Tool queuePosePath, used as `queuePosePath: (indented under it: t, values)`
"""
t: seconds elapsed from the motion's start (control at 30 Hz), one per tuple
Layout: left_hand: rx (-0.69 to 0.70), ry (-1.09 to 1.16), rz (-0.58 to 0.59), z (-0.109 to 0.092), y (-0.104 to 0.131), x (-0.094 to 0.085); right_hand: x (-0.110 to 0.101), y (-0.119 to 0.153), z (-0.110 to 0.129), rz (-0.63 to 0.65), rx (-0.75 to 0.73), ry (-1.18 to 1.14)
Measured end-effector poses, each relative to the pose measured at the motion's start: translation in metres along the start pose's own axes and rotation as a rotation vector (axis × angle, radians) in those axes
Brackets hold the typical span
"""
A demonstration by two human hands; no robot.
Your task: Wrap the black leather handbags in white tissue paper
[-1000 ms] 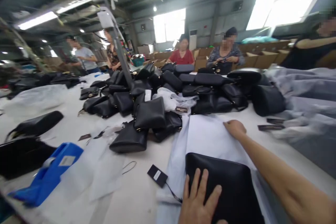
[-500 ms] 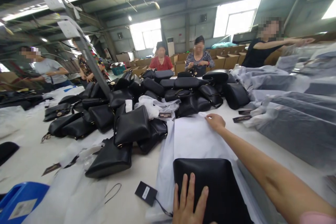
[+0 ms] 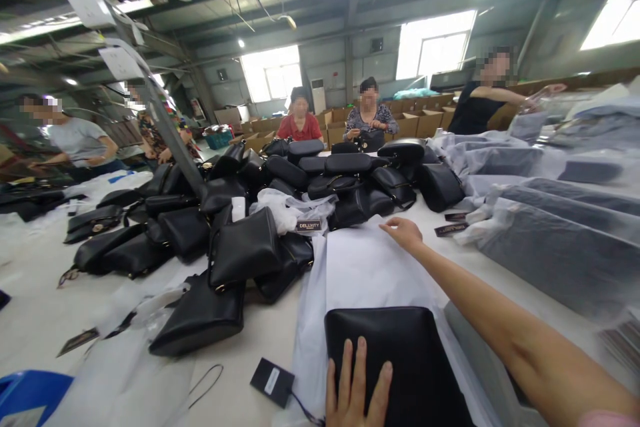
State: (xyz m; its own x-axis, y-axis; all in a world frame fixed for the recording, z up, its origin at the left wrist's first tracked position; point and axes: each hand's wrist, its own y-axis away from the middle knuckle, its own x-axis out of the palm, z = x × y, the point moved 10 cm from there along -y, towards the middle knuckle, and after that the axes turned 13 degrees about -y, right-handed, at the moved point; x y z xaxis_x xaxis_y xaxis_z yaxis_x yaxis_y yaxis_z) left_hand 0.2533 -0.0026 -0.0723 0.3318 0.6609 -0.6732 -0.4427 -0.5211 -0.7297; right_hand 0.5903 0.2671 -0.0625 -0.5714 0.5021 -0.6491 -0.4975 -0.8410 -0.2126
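A black bag (image 3: pixel 410 360) lies flat at the bottom of the view, partly cut off by the frame edge. My left hand (image 3: pixel 357 383) rests on it, fingers spread. Beyond the bag, white paper (image 3: pixel 375 267) lies over a translucent plastic bag (image 3: pixel 311 320). At the paper's far edge my right hand (image 3: pixel 404 235) pinches the paper between thumb and fingers, arm stretched forward. A black hang tag (image 3: pixel 273 381) on a cord lies left of the black bag.
A heap of black handbags (image 3: pixel 245 247) spreads across the table's middle and left. Plastic-wrapped bags (image 3: pixel 560 240) are stacked on the right. A blue container (image 3: pixel 37 393) stands at lower left. A metal post (image 3: pixel 167 127) rises over the heap. Several co-workers stand or sit beyond.
The view has shifted slightly, so most things appear a little to the left and lower. Both hands keep nearly the same places on the black bag and the paper.
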Motion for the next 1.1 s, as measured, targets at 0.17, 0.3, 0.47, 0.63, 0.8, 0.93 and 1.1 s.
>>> queuePosePath:
  t: [0.17,0.3,0.47,0.63,0.8,0.93,1.1]
  values:
    - [-0.003,-0.004,-0.022,0.000,-0.001,-0.002,0.000,-0.003,0.003,-0.010,-0.003,-0.036]
    - [0.006,-0.007,-0.018,0.001,-0.001,-0.001,-0.001,-0.006,0.006,0.007,-0.014,-0.021]
    - [0.009,-0.007,-0.020,0.001,-0.003,-0.002,-0.007,-0.006,0.011,0.010,-0.052,0.018]
    - [0.012,0.010,0.028,0.000,-0.004,-0.002,-0.012,-0.001,0.018,-0.004,-0.111,0.019]
    - [0.017,0.031,0.059,0.001,-0.003,-0.001,-0.027,0.013,0.039,-0.047,-0.219,-0.087]
    - [0.055,0.079,0.126,0.008,-0.011,-0.008,-0.047,0.032,0.061,-0.065,-0.299,-0.227]
    - [0.048,0.356,0.293,0.043,-0.051,-0.017,-0.085,0.071,0.080,-0.049,-0.319,-0.379]
